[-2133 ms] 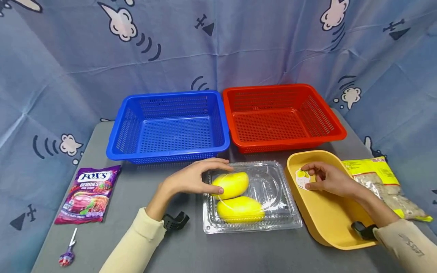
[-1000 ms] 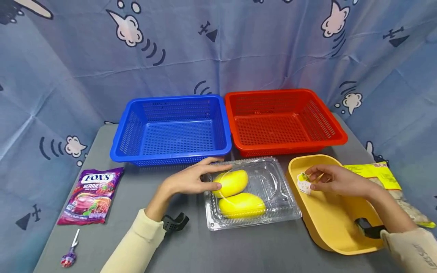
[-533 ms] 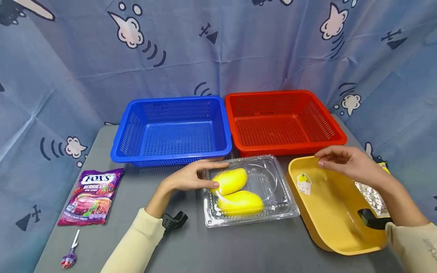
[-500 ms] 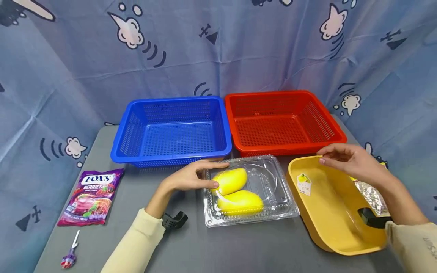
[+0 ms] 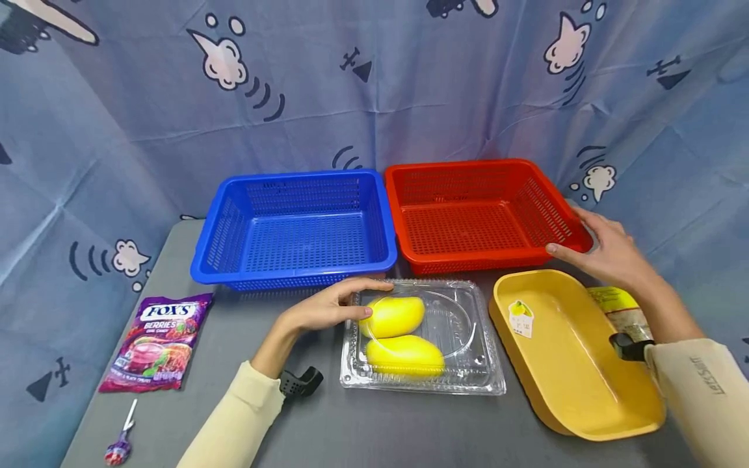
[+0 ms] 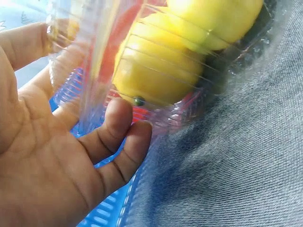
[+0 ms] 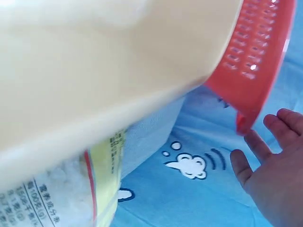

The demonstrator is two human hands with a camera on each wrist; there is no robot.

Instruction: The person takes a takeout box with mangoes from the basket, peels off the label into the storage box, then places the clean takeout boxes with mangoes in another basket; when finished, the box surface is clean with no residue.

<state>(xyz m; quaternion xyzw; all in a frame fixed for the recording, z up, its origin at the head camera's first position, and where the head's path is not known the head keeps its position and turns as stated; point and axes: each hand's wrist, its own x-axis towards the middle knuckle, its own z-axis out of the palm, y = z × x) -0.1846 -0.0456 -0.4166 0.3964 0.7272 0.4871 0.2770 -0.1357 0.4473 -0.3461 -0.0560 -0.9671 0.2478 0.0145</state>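
Observation:
My left hand (image 5: 330, 305) grips the left edge of a clear plastic clamshell container (image 5: 456, 377); thumb and fingers are at its back left corner. Two yellow mangoes (image 5: 405, 356) lie inside, seen through the lid. In the left wrist view, two fingertips (image 6: 137, 139) curl in close to the ridged wall. My right hand (image 5: 611, 255) is spread at the front right corner of the red basket (image 5: 465, 260), its fingertips right by the rim. The right wrist view shows that hand (image 7: 279, 175) with parted fingers beside the basket's corner.
A yellow tray (image 5: 576, 390) with a small label (image 5: 520, 318) on its inner wall stands right of the container. Behind it lies a yellow-topped bag (image 5: 623, 309). A blue basket (image 5: 292, 270) adjoins the red one. Left are a Fox's candy bag (image 5: 157, 341) and a lollipop (image 5: 119, 445).
My right hand has left the label in the yellow tray and moved up to the red basket's corner. The clear container has shifted slightly left, its right side lower. My left hand stays on it.

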